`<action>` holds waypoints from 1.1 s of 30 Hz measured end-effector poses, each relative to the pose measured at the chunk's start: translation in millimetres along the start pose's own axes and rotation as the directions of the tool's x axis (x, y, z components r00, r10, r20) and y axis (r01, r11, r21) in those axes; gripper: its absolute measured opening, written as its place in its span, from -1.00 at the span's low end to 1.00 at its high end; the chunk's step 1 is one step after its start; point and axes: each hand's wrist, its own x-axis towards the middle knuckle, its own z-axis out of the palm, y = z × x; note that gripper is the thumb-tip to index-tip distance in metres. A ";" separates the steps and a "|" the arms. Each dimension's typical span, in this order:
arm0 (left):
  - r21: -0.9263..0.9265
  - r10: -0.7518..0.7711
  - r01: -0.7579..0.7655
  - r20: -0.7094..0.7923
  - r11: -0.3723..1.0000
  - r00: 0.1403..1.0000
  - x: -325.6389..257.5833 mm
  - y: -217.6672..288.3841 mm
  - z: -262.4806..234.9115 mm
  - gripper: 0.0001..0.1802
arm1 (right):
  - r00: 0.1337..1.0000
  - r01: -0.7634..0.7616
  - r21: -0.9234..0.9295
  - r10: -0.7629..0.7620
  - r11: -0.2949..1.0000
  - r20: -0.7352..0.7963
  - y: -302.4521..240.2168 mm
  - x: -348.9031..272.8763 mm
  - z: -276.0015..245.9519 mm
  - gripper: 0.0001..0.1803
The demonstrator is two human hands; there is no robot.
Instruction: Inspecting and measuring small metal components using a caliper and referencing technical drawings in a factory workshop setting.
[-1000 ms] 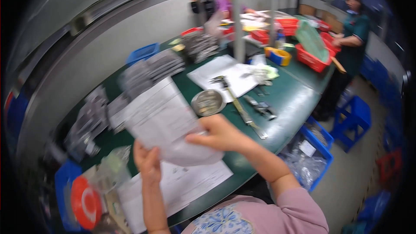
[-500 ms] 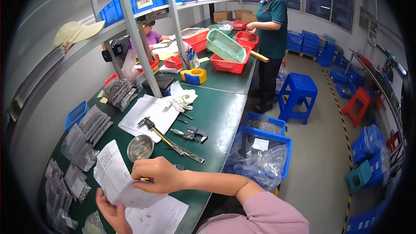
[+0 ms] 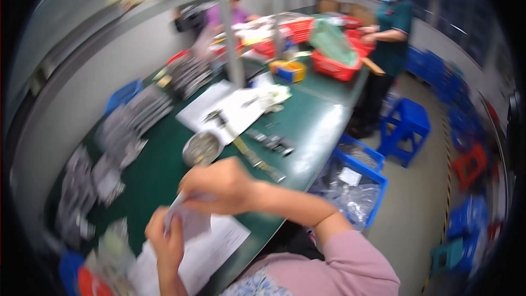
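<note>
A folded sheet of paper (image 3: pixel 194 222) is held up above the near part of the green table, narrower in view than a full page. My left hand (image 3: pixel 166 235) pinches its left edge, thumb raised against it. My right hand (image 3: pixel 219 186) is closed over its upper edge, fingers curled and partly hidden by blur. Beneath them another white printed sheet (image 3: pixel 222 246) lies flat. Just beyond my right hand stands a round metal bowl (image 3: pixel 201 149) with small parts in it. A caliper (image 3: pixel 249 153) and a micrometer (image 3: pixel 271 141) lie to its right.
Bags of small parts (image 3: pixel 118 137) line the table's left side. White papers with gloves (image 3: pixel 268 97) lie farther back, near yellow tape (image 3: pixel 287 70). Blue bins (image 3: pixel 356 186) and a blue stool (image 3: pixel 405 129) stand on the floor at right. A co-worker (image 3: pixel 392 33) stands at the far end.
The view has swung, shifting the scene rightward. The paper, earlier spread broad toward me, is now folded smaller and turned nearly edge-on, with both hands closer together on it.
</note>
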 end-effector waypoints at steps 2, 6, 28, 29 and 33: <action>-0.106 -0.077 0.068 -0.089 0.992 0.993 8.8 -7.6 5.1 -0.87 | 0.980 -0.197 -0.057 0.196 0.979 -0.009 -10.0 4.6 -4.6 -0.56; -0.567 -0.306 0.207 -0.084 0.797 0.948 6.1 -22.7 6.1 -0.80 | 0.970 -0.089 -0.100 0.109 0.991 0.219 -1.3 3.3 10.1 -0.50; -0.779 -0.509 0.142 -0.248 0.610 0.824 -83.4 -46.7 -39.1 -0.72 | 0.754 -0.453 0.080 0.334 0.888 0.566 -11.0 -20.0 95.1 -0.60; -0.782 -0.506 0.145 -0.239 0.607 0.829 -85.3 -45.4 -38.4 -0.72 | 0.714 -0.588 0.181 0.401 0.788 0.573 -6.6 -26.3 99.5 -0.67; -0.831 -0.367 0.080 -0.155 0.550 0.917 -86.0 -30.3 -54.3 -0.64 | 0.437 -0.900 0.362 0.515 0.244 0.738 -2.0 -15.7 101.2 -0.79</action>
